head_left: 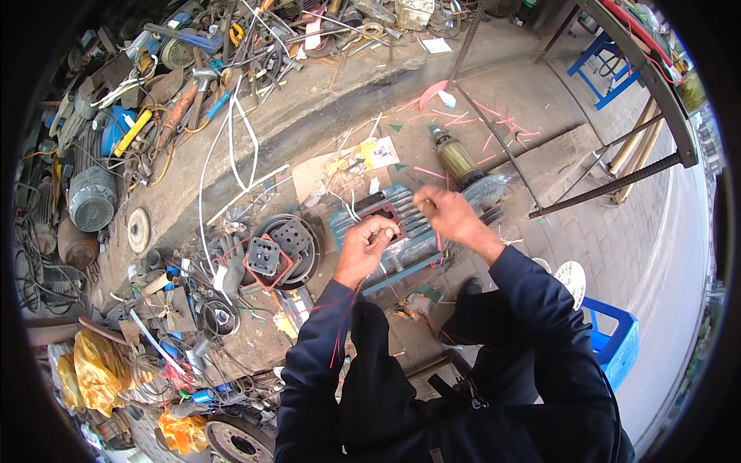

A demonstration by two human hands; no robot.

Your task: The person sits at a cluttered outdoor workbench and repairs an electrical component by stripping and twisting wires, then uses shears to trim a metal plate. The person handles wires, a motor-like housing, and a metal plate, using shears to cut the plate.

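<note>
A blue ribbed motor housing (pixel 417 270) lies on the ground before me, with an open reddish-rimmed terminal box (pixel 390 214) on its upper side. My left hand (pixel 364 251) is over that box, thumb and fingers pinched. Thin red wires (pixel 337 328) trail from under this hand down past my left sleeve; the hand seems closed on them. White leads (pixel 345 204) stick up beside the box. My right hand (pixel 455 220) hovers above the housing's ribs, fingers curled together; whatever they hold is hidden. Beyond the housing rests a motor rotor (pixel 457 160) with a shaft.
Left of the housing stands a round pan (pixel 309 266) with grey perforated blocks (pixel 264 256). Tools and motor parts crowd the concrete ledge (pixel 301 96). A metal frame (pixel 664 92) rises at right, near a blue plastic stool (pixel 617 347). Red wire scraps (pixel 509 123) litter the ground.
</note>
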